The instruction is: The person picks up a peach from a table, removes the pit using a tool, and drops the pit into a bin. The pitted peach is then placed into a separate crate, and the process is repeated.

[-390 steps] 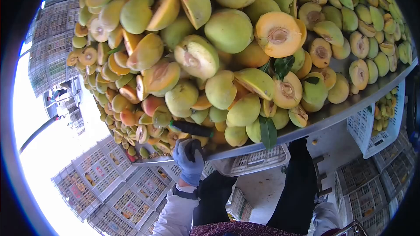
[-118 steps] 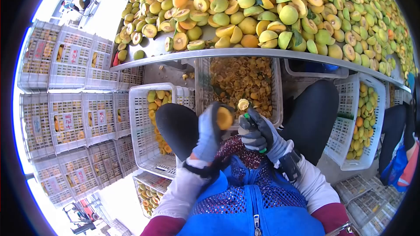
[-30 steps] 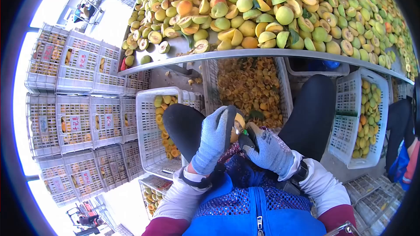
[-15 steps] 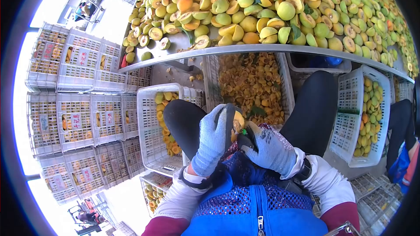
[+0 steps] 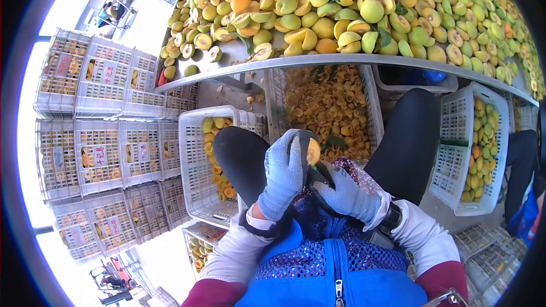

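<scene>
A long, silver-grey metal table with a raised rim (image 5: 352, 58) curves across the upper part of the frame. Bare grey concrete floor (image 5: 213, 94) shows beneath its left end. Tall rows of greyish-white slatted plastic crates with red-lettered labels (image 5: 99, 102) fill the left side. A red and black wheeled machine (image 5: 118, 273) stands at lower left. Glaring white light washes out the far left edge and the pale ground (image 5: 156, 250) at lower left.

Cut fruit (image 5: 313, 152) in the left hand (image 5: 283, 171), right hand (image 5: 350, 192) just beside, heaped halves (image 5: 372, 10) on a table (image 5: 352, 58).
</scene>
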Action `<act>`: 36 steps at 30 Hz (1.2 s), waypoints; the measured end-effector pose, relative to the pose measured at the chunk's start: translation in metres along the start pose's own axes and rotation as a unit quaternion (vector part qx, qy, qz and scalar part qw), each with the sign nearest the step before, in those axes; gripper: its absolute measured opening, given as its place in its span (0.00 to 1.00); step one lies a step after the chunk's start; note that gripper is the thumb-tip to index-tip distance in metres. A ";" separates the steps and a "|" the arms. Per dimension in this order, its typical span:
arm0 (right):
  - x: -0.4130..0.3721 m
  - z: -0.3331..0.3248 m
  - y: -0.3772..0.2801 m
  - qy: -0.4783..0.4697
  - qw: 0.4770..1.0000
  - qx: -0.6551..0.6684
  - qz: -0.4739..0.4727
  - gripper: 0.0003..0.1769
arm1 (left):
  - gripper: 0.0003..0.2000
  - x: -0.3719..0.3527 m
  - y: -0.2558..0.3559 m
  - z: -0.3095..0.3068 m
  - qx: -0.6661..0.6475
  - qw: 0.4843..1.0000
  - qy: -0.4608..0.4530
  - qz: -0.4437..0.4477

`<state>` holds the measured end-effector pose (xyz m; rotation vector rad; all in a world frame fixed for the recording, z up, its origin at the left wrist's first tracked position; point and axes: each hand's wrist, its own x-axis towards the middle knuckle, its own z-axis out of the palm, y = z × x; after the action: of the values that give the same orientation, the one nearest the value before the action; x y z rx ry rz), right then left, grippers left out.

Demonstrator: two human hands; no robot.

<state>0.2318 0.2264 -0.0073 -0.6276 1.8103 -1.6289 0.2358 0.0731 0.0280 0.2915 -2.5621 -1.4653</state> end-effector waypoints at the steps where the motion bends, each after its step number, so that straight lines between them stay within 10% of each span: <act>1: 0.000 0.005 0.005 0.007 0.996 0.088 0.005 0.18 | 0.10 0.003 -0.001 -0.004 0.004 1.000 -0.021 0.019; 2: -0.005 0.008 0.006 0.009 0.972 0.221 0.074 0.17 | 0.11 0.006 -0.005 -0.007 0.094 0.981 -0.024 0.169; 4: -0.006 0.009 -0.011 0.011 0.861 0.467 0.200 0.16 | 0.12 0.011 -0.001 -0.011 -0.034 0.994 -0.056 0.090; 11: 0.004 0.006 0.005 -0.296 0.550 0.758 0.189 0.27 | 0.11 0.000 -0.021 0.009 -0.257 0.960 -0.050 -0.099; 15: 0.011 -0.011 0.009 -0.262 0.558 0.780 0.106 0.27 | 0.11 -0.016 -0.036 0.000 0.051 0.992 0.076 0.089; 16: 0.010 -0.010 0.026 -0.216 0.583 0.765 0.170 0.27 | 0.11 -0.010 -0.025 -0.015 -0.323 0.921 0.142 -0.167; 20: 0.012 -0.019 0.043 -0.186 0.615 0.727 0.242 0.28 | 0.15 0.024 -0.047 -0.136 0.169 0.960 0.225 0.010; 23: 0.016 -0.024 0.031 -0.201 0.618 0.726 0.228 0.28 | 0.17 0.047 -0.097 -0.183 0.639 0.750 0.099 -0.139; 27: 0.034 -0.018 0.038 -0.205 0.653 0.673 0.280 0.29 | 0.21 0.139 -0.044 -0.112 0.383 0.917 0.084 -0.077; 31: 0.042 -0.031 0.036 -0.125 0.714 0.607 0.326 0.30 | 0.25 0.236 -0.076 -0.051 0.487 0.861 -0.063 -0.136; 36: 0.051 -0.043 0.048 -0.044 0.740 0.604 0.293 0.28 | 0.25 0.259 -0.103 -0.045 0.308 0.945 -0.079 -0.076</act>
<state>0.1676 0.2266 -0.0589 0.4287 0.4458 -1.7947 0.0055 -0.0817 -0.0246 0.4767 -3.1348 -0.6968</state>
